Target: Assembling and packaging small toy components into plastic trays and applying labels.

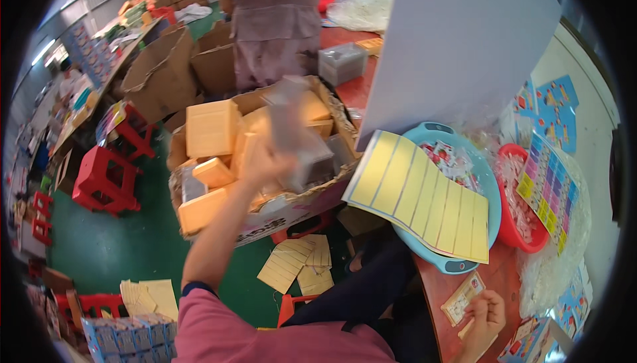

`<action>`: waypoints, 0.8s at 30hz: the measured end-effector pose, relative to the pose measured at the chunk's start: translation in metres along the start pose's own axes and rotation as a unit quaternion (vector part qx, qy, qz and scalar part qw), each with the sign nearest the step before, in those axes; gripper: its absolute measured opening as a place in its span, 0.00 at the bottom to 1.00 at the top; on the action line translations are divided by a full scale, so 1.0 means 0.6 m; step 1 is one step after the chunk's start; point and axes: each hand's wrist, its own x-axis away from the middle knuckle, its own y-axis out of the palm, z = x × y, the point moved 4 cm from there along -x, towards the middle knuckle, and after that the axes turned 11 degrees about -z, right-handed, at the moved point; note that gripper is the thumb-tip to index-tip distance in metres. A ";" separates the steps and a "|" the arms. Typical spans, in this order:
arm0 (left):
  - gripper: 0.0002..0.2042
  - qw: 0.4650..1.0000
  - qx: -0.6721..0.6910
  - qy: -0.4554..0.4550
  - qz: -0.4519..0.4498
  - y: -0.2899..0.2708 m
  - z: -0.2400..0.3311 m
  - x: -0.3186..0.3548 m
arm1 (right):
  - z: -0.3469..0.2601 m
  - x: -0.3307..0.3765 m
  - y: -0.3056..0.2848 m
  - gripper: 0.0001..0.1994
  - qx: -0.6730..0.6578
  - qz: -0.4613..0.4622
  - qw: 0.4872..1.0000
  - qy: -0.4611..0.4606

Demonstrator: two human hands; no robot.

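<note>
My left hand [271, 164] reaches over a cardboard carton [292, 214], its fingers closed on a grey, see-through plastic box [292, 121] smeared by motion. Around it in the carton lie several orange-yellow boxes [212, 127] and some clear-grey ones. Low on the right, my right hand [488, 313] hovers at a red tabletop [434, 277], its fingers bent together beside a small printed card [463, 298]. Whether something thin is pinched there cannot be made out.
A yellow striped sheet [418, 194] lies across a blue basin [494, 197] of small wrapped pieces. Beside it stands a red basin [511, 184]. A white panel [458, 51] rises behind. Someone [275, 24] stands beyond the carton. Red stools [106, 180] stand left; paper sheets [295, 263] lie on the floor.
</note>
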 end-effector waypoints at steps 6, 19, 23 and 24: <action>0.49 0.951 0.146 0.128 -0.240 0.364 0.125 0.147 | -0.061 0.025 0.158 0.18 -0.224 -0.271 0.936 -0.003; 0.40 0.758 0.480 -0.005 -0.441 0.586 0.170 0.208 | -0.014 0.091 0.021 0.13 -0.284 -0.168 0.944 -0.011; 0.36 0.785 0.364 -0.113 -0.488 0.578 0.156 0.202 | 0.002 0.093 0.016 0.10 -0.306 -0.226 0.925 0.016; 0.33 0.784 0.380 -0.113 -0.478 0.581 0.155 0.202 | 0.003 0.094 0.016 0.08 -0.335 -0.242 0.910 0.025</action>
